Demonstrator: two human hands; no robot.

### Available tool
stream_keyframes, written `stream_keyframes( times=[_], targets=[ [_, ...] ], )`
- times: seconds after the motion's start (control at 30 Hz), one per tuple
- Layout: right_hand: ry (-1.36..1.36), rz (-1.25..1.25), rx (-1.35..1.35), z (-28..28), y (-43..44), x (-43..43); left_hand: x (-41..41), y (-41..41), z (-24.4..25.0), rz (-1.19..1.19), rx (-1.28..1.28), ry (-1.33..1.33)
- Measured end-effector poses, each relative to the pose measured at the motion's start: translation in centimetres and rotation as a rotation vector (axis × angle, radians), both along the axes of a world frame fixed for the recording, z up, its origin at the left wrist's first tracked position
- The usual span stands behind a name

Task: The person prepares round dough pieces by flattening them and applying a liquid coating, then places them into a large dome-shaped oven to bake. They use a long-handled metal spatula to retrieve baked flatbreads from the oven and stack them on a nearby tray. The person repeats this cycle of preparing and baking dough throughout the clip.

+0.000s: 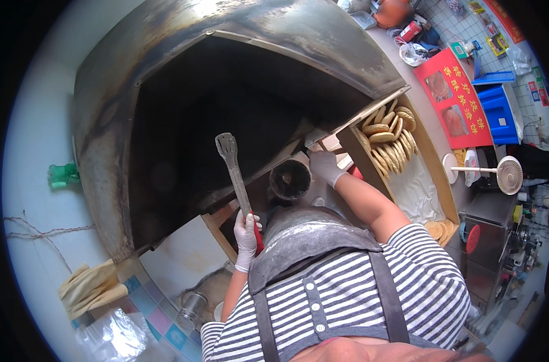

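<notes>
My left hand [246, 237], in a thin white glove, grips the red handle of metal tongs [231, 163] with a slotted end. They point up and away, in front of the dark mouth of a large metal oven [238, 90]. My right hand [325, 166], gloved as well, reaches to the oven's front rim at its right corner. Its fingertips are by a small dark part there, and whether they hold it is hidden. Between my hands, below the rim, is a round dark bin [290, 180] lined with plastic. The oven's inside is too dark to make out.
Baked flatbreads [392, 145] are stacked in a wooden-sided tray [426, 194] on the right. A pale board [184, 253] and a metal shaker [193, 310] lie at left. Beyond the tray are a red sign with writing [455, 99], a blue crate [498, 113] and a small fan [509, 175].
</notes>
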State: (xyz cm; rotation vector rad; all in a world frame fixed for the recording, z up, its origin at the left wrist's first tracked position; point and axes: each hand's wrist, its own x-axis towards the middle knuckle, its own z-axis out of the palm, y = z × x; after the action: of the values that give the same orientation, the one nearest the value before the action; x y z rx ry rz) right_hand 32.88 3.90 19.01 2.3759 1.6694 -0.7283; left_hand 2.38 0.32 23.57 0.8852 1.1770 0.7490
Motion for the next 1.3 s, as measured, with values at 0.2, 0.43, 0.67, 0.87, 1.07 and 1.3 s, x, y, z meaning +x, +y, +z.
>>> stream_keyframes(
  times=[0.2, 0.43, 0.67, 0.87, 1.07, 1.3],
  targets=[
    [0.05, -0.103, 0.067, -0.4, -2.3, 0.6, 2.2, -4.5, 0.8, 0.012, 0.013, -0.018],
    [0.013, -0.151, 0.078, -1.0, -3.4, 2.0, 2.7, -9.2, -0.2, 0.036, -0.001, 0.055],
    [0.014, -0.057, -0.009, 0.7, -4.9, 2.6, 1.9, -9.7, -0.1, 0.085, -0.003, 0.056],
    [0.021, 0.14, 0.027, -1.6, -3.4, -1.3, 1.5, -4.9, 0.0, 0.035, -0.01, 0.123],
    [-0.05, 0.141, -0.14, 2.2, 0.5, -1.6, -0.9, 1.5, -2.9, -0.032, -0.111, 0.181],
    [0.008, 0.018, 0.08, 3.7, 2.1, -2.1, 2.4, 13.4, -7.1, -0.096, -0.152, 0.093]
  ],
)
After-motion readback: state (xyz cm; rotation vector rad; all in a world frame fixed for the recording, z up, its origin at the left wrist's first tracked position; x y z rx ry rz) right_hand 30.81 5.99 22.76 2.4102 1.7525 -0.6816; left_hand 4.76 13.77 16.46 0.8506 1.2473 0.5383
